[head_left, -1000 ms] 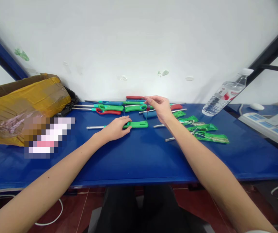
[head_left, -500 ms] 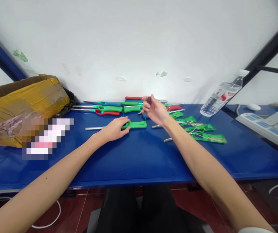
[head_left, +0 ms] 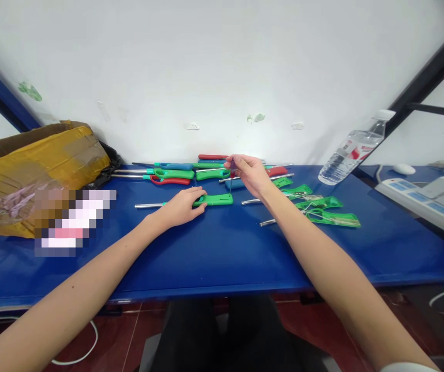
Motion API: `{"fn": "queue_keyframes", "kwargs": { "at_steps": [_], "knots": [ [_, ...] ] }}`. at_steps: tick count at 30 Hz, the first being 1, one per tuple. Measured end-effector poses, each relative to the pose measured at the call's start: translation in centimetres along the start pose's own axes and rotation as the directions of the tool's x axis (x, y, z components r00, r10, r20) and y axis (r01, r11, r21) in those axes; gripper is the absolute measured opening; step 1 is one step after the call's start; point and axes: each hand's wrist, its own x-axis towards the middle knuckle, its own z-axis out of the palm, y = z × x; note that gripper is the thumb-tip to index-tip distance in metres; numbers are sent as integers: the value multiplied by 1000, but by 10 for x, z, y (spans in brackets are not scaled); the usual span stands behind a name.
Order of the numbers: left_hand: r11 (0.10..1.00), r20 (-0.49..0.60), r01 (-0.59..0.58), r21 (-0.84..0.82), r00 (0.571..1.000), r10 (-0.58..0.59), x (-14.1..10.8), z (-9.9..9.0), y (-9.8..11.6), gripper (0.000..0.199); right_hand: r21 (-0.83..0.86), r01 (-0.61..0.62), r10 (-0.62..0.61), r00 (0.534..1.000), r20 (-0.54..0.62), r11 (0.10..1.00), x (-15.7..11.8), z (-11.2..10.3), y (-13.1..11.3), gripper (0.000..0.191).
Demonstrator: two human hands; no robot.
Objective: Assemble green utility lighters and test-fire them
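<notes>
A green lighter (head_left: 220,199) with a long metal nozzle lies flat at the middle of a blue table (head_left: 222,253), nozzle pointing left. The left hand (head_left: 185,205) covers its middle, fingers on the far side and thumb on the near side, closed around it. The right hand (head_left: 251,173) pinches the handle of a slim screwdriver (head_left: 230,187), tip down at the lighter's right end. The lighter is probably light and stiff, its smooth plastic perhaps slightly slippery; the broad handle looks a better hold than the thin, round nozzle. Opened green casings (head_left: 334,219) lie to the right.
</notes>
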Motion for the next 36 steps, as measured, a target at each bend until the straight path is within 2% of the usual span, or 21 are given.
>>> {"fn": "queue_keyframes", "kwargs": {
  "at_steps": [5, 9, 12, 15, 20, 26, 32, 36],
  "knots": [
    [1000, -5, 9, -13, 1000, -9, 0, -1, 1, 35, -130, 75, -86, 993, -81, 989, 0, 5, -3, 33],
    [1000, 1, 10, 0, 1000, -10, -1, -1, 1, 36, -146, 94, -113, 986, -122, 985, -2, 12, -6, 33],
    [1000, -4, 20, 16, 1000, -20, -1, 0, 0, 37, -90, 40, -46, 997, -68, 995, -5, 19, -6, 37],
    [1000, -5, 12, 26, 1000, -11, 0, 1, 0, 37, 70, -41, 40, 999, 18, 997, -8, 26, -5, 44],
    [999, -6, 4, 33, 1000, -4, -1, 1, 0, 38, 228, -93, 65, 990, 128, 969, -8, 25, -7, 39],
    [1000, -16, -11, 20, 1000, 11, -1, 1, -1, 37, 227, -147, 92, 968, 234, 963, -8, 21, -8, 34],
    [999, -34, -30, 12, 999, 31, -1, 2, -3, 35, 254, -190, 138, 968, 210, 948, -7, 20, -10, 34],
    [999, -34, -30, 17, 999, 31, -1, 1, -1, 35, 252, -182, 123, 965, 233, 950, -7, 19, -12, 26]
  ]
}}
